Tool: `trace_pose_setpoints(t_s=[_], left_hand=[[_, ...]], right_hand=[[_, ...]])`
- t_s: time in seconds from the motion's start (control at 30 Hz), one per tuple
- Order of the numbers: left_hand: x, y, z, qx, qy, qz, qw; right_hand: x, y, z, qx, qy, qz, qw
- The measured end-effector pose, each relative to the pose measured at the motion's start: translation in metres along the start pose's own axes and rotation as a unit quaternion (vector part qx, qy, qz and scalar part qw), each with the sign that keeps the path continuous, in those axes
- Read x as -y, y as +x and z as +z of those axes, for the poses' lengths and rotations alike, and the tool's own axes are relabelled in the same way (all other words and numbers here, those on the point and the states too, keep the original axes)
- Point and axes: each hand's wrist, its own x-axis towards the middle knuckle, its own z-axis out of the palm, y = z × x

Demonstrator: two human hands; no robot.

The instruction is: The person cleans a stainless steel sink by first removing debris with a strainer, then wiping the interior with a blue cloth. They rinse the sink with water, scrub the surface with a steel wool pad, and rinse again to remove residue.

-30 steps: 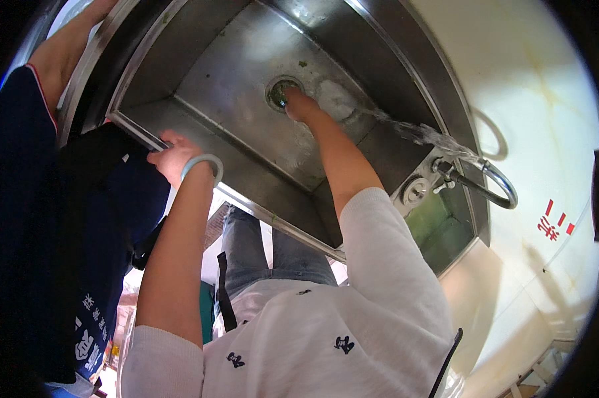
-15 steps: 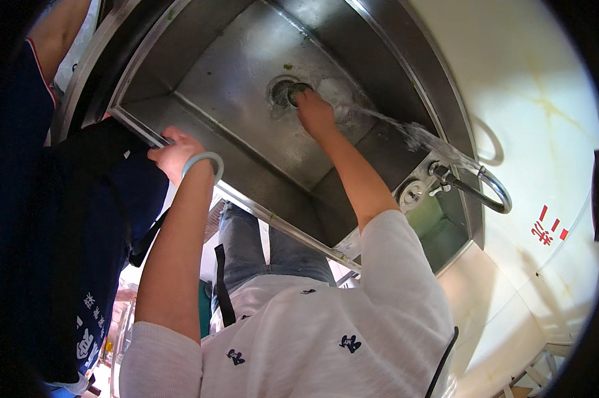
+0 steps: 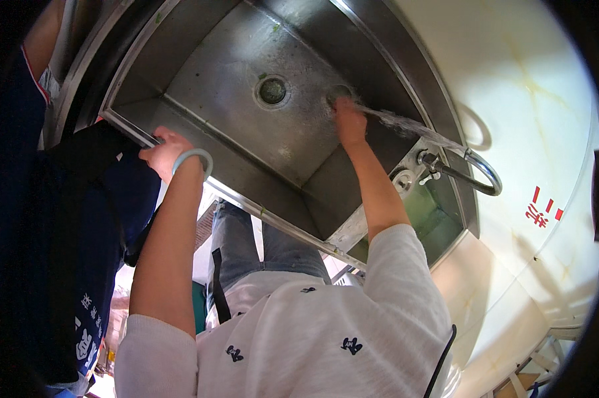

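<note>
My right hand (image 3: 350,125) is down in the steel sink (image 3: 213,76), its fingers closed on a small, dark, round drain strainer (image 3: 338,91). The strainer is partly hidden by my fingers and splashing water, so its detail is hard to make out. Beside it on the left lies the open drain hole (image 3: 271,91), greenish inside. A stream of water (image 3: 405,123) shoots from the curved faucet (image 3: 490,178) onto my right hand. My left hand (image 3: 165,154), with a pale bangle at the wrist, grips the sink's front rim (image 3: 229,192).
A second basin (image 3: 439,222) with greenish water adjoins at the right, with a round white-and-metal drain fitting (image 3: 403,180) by the divider. Green scraps cling to the sink. Another person in a dark blue garment (image 3: 67,265) stands close on my left. A pale wall (image 3: 512,79) rises at the right.
My right hand has moved right with the strainer, away from the drain hole and into the water stream. The drain is now uncovered. My left hand stays on the rim.
</note>
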Motion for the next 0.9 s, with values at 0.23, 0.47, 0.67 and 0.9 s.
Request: trace_pose_setpoints(t_s=[0.23,0.47,0.67,0.9], left_hand=[[-0.011,-0.008,-0.013,0.011,-0.051,-0.055,0.997],[0.007,0.017,0.013,-0.01,-0.018,-0.022,1.0],[-0.012,-0.008,-0.008,-0.046,-0.02,-0.024,0.998],[-0.008,0.004,0.008,-0.031,-0.027,-0.024,0.999]], right_hand=[[0.067,-0.031,-0.082,0.044,0.319,-0.058,0.945],[0.105,-0.085,-0.133,-0.014,0.339,-0.124,0.933],[0.109,-0.07,-0.128,0.056,0.609,0.112,0.783],[0.073,0.026,0.014,0.151,0.753,0.517,0.377]])
